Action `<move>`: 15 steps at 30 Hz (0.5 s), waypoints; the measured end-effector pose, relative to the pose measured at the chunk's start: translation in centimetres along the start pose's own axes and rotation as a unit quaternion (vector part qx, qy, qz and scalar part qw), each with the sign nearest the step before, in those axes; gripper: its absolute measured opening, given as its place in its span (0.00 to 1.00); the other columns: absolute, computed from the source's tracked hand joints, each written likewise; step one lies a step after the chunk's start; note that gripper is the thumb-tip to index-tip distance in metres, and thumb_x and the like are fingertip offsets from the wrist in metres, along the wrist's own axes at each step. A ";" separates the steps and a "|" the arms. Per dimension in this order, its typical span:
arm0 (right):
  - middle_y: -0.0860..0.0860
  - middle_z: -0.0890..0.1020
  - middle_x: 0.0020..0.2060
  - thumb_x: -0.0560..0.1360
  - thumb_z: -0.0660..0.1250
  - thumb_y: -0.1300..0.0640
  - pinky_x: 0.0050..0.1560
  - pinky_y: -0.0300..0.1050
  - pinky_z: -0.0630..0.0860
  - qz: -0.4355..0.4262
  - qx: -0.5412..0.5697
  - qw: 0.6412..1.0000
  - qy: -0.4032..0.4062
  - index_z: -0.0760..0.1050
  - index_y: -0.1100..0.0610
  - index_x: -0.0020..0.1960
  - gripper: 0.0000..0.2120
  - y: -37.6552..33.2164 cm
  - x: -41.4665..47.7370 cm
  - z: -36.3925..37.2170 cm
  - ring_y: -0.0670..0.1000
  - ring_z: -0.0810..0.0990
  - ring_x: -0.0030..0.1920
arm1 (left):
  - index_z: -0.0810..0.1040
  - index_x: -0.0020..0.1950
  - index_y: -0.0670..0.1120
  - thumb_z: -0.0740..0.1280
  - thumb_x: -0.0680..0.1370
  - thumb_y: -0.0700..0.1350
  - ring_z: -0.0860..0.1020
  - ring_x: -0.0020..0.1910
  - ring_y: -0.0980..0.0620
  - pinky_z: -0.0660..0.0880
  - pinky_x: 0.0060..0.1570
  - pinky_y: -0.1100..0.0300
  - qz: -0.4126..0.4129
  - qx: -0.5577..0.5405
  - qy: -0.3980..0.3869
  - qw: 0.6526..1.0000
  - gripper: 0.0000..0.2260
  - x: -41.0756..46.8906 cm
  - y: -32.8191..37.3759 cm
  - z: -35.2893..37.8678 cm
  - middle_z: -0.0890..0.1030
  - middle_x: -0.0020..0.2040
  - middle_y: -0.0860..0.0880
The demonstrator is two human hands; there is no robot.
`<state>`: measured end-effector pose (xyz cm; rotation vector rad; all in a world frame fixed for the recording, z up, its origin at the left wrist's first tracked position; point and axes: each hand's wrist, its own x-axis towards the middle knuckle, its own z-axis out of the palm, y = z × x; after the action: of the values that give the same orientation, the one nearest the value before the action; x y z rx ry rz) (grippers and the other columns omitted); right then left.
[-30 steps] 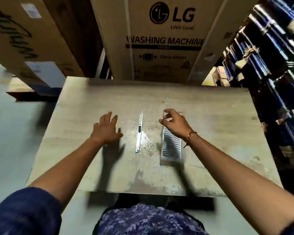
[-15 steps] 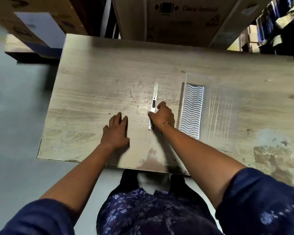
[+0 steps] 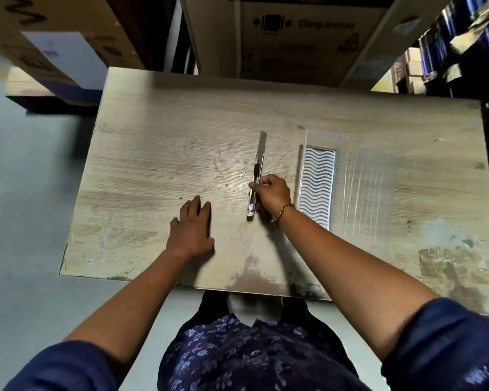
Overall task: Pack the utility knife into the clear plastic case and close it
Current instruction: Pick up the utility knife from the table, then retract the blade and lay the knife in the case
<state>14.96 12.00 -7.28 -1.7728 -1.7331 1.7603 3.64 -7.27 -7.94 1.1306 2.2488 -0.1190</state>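
Now the right hand [image 3: 271,193] still pinches the utility knife [image 3: 255,179].

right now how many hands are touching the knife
1: the right hand grips the utility knife; the left hand lies flat on the table, apart from it.

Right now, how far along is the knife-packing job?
Early on. Done: the clear plastic case lies open on the table, its wavy white insert showing. In hand: the right hand has a grip on the utility knife, which looks to lie on the wood beside the case; the left hand rests flat on the table. Left: move the knife into the case and shut the lid.
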 end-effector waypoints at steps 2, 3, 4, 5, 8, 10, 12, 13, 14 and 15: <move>0.53 0.81 0.33 0.73 0.71 0.58 0.27 0.44 0.74 0.005 0.129 0.990 -0.053 0.75 0.57 0.43 0.06 -0.8 -0.7 -0.9 0.54 0.78 0.27 | 0.52 0.79 0.48 0.72 0.69 0.51 0.49 0.79 0.41 0.65 0.69 0.33 0.000 0.003 -0.001 1.000 0.44 0.0 0.0 -0.1 0.49 0.81 0.43; 0.54 0.82 0.35 0.76 0.68 0.59 0.24 0.42 0.72 0.007 0.174 0.982 -0.080 0.74 0.57 0.46 0.03 -1.4 -1.2 -1.6 0.53 0.79 0.27 | 0.52 0.79 0.48 0.72 0.69 0.51 0.49 0.79 0.41 0.65 0.69 0.33 -0.001 0.005 -0.003 1.000 0.44 0.0 0.0 -0.1 0.49 0.81 0.43; 0.53 0.83 0.36 0.78 0.65 0.59 0.24 0.41 0.73 0.008 0.207 0.973 -0.103 0.73 0.56 0.48 0.02 -2.0 -1.8 -2.2 0.52 0.81 0.29 | 0.52 0.79 0.48 0.72 0.69 0.51 0.49 0.79 0.40 0.65 0.69 0.33 -0.001 0.007 -0.004 1.000 0.44 -0.1 0.0 -0.1 0.48 0.81 0.43; 0.52 0.83 0.37 0.80 0.62 0.59 0.25 0.41 0.74 0.008 0.230 0.966 -0.120 0.72 0.55 0.49 0.02 -2.7 -2.4 -3.0 0.52 0.81 0.29 | 0.51 0.79 0.48 0.72 0.70 0.52 0.48 0.79 0.40 0.64 0.69 0.33 -0.001 0.008 -0.006 1.000 0.44 -0.1 0.1 -0.1 0.48 0.81 0.43; 0.52 0.78 0.35 0.81 0.57 0.60 0.26 0.40 0.70 -0.021 0.255 0.959 -0.123 0.69 0.52 0.48 0.05 -4.1 -3.7 -5.1 0.49 0.73 0.27 | 0.51 0.79 0.48 0.72 0.70 0.52 0.49 0.79 0.40 0.65 0.69 0.33 -0.001 0.011 -0.009 1.000 0.44 0.0 0.2 -0.1 0.48 0.81 0.43; 0.52 0.75 0.33 0.79 0.55 0.56 0.26 0.40 0.63 -0.038 0.270 0.954 -0.124 0.69 0.53 0.47 0.05 -5.1 -4.5 -6.4 0.48 0.69 0.25 | 0.52 0.79 0.48 0.72 0.69 0.52 0.49 0.79 0.40 0.67 0.68 0.34 -0.004 0.014 -0.008 1.000 0.44 0.1 0.2 -0.1 0.48 0.81 0.43; 0.51 0.74 0.31 0.77 0.57 0.46 0.26 0.39 0.60 -0.039 0.277 0.951 -0.131 0.72 0.54 0.44 0.13 -6.4 -5.6 -7.8 0.48 0.67 0.24 | 0.51 0.79 0.48 0.71 0.69 0.51 0.49 0.79 0.40 0.67 0.67 0.34 -0.006 0.017 -0.009 1.000 0.44 0.1 0.3 0.0 0.48 0.81 0.44; 0.50 0.74 0.29 0.76 0.58 0.39 0.25 0.39 0.60 -0.039 0.265 0.955 -0.126 0.73 0.55 0.42 0.19 -7.1 -6.1 -8.5 0.48 0.67 0.24 | 0.51 0.79 0.48 0.71 0.69 0.51 0.49 0.79 0.41 0.67 0.67 0.34 -0.007 0.019 -0.011 1.000 0.44 0.1 0.3 0.0 0.48 0.81 0.44; 0.50 0.73 0.28 0.75 0.58 0.34 0.24 0.39 0.60 -0.042 0.249 0.961 -0.112 0.74 0.55 0.40 0.23 -7.7 -6.6 -9.1 0.47 0.67 0.23 | 0.50 0.79 0.48 0.71 0.69 0.51 0.49 0.79 0.41 0.67 0.67 0.35 -0.008 0.021 -0.012 1.000 0.44 0.1 0.4 0.0 0.48 0.81 0.44; 0.50 0.73 0.28 0.74 0.59 0.32 0.24 0.39 0.61 -0.046 0.234 0.967 -0.093 0.74 0.55 0.39 0.25 -8.3 -6.9 -9.6 0.47 0.66 0.23 | 0.50 0.79 0.48 0.71 0.70 0.51 0.49 0.79 0.41 0.68 0.67 0.35 -0.009 0.023 -0.013 1.000 0.44 0.0 0.4 0.0 0.48 0.81 0.44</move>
<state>19.20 15.62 6.05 -1.3452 -1.2759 2.1272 3.97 -6.97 -7.92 1.1275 2.2434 -0.1917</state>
